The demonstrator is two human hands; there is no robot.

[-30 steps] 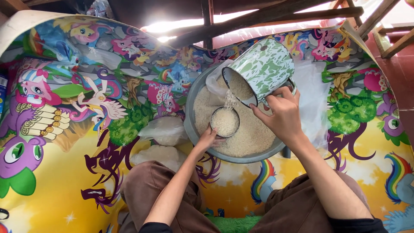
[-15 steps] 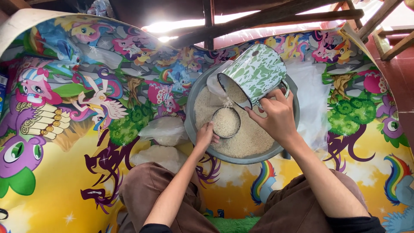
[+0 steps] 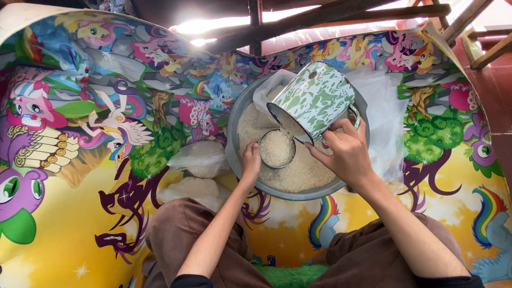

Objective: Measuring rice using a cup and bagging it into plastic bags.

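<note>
Over the rice-filled basin (image 3: 237, 128), a tilted mug (image 3: 314, 98) tops a rice-filled cup (image 3: 277, 149).

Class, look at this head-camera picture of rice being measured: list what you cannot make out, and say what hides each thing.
- Inside of the green-and-white mug: it is tilted with its mouth facing away, so any rice left in it is hidden.
- Depth of the small cup: only its rice-filled top shows.
- Left hand fingers: curled behind the cup.
- Grey basin far rim: covered by the mug and the clear plastic bag.
- Right hand palm: turned away.
</note>
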